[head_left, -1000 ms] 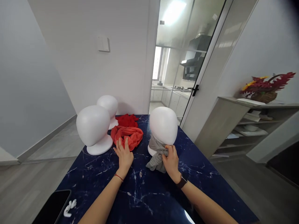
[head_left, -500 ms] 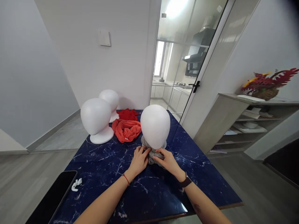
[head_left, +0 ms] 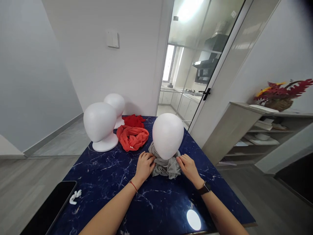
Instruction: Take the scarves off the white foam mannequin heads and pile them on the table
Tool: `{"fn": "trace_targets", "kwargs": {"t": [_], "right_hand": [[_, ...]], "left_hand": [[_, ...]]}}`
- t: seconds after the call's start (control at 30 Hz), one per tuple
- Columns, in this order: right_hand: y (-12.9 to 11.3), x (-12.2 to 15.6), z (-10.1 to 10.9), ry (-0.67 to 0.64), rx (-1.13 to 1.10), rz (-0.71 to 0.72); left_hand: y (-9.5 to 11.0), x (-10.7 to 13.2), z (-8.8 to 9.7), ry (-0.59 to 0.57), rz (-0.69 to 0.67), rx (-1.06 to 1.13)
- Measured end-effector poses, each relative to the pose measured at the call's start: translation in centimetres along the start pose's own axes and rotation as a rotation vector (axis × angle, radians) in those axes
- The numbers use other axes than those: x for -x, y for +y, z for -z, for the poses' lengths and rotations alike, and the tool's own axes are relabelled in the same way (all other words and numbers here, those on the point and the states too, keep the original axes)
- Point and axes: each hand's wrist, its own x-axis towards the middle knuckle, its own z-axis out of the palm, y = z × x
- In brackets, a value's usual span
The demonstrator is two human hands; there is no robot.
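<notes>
A white mannequin head (head_left: 168, 135) stands on the dark blue marbled table, with a grey scarf (head_left: 166, 168) bunched around its neck. My left hand (head_left: 145, 165) pinches the scarf's left edge, its fingertips partly hidden in the folds. On the other side, my right hand (head_left: 188, 166) grips the scarf's right edge between thumb and fingers. The scarf's front hangs in loose folds down to the tabletop. The neck and base of this head are hidden behind the cloth.
Two more white mannequin heads (head_left: 100, 122) stand at the back left of the table (head_left: 110, 169). Beside them lie an orange-red scarf (head_left: 132, 137) and a red cloth (head_left: 134, 120). A black phone (head_left: 50, 209) and small white earbuds (head_left: 75, 196) sit at the front left.
My right hand has moved right, from the scarf's front to its right edge. The grey scarf is spread wider and looser. The mannequin head appears slightly further right.
</notes>
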Motion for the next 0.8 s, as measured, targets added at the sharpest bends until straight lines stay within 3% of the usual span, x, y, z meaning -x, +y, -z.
{"fn": "trace_targets", "kwargs": {"t": [0.1, 0.27, 0.37, 0.47, 0.53, 0.6, 0.67, 0.73, 0.8], "right_hand": [[3.2, -0.7, 0.5, 0.076, -0.111, -0.108], [8.9, -1.0, -0.3, 0.393, -0.545, -0.654], [10.6, -0.6, -0.7, 0.459, -0.621, -0.773], [9.6, 0.0, -0.4, 0.53, -0.544, -0.76], [7.5, 0.3, -0.3, 0.54, -0.391, -0.607], [4.8, 0.3, -0.5, 0.429, -0.274, -0.384], [2.2, 0.0, -1.4, 0.248, -0.301, -0.242], [0.5, -0.6, -2.7, 0.117, -0.395, -0.213], [-0.2, -1.6, -4.3, 0.095, -0.454, -0.239]], "left_hand": [[-1.0, 0.2, 0.3, 0.117, 0.142, 0.236], [-3.9, 0.0, 0.0, 0.443, 0.558, 0.663], [-5.4, -0.3, 0.1, 0.461, 0.603, 0.697], [-6.0, -0.7, 0.6, 0.382, 0.514, 0.505], [-5.7, -0.9, 0.6, 0.319, 0.404, 0.302], [-5.0, -0.8, 0.4, 0.279, 0.328, 0.215], [-3.9, -0.5, 0.3, 0.26, 0.288, 0.211], [-2.7, -0.2, 0.7, 0.22, 0.214, 0.14], [-1.5, 0.0, 1.4, 0.126, 0.087, 0.056]]}}
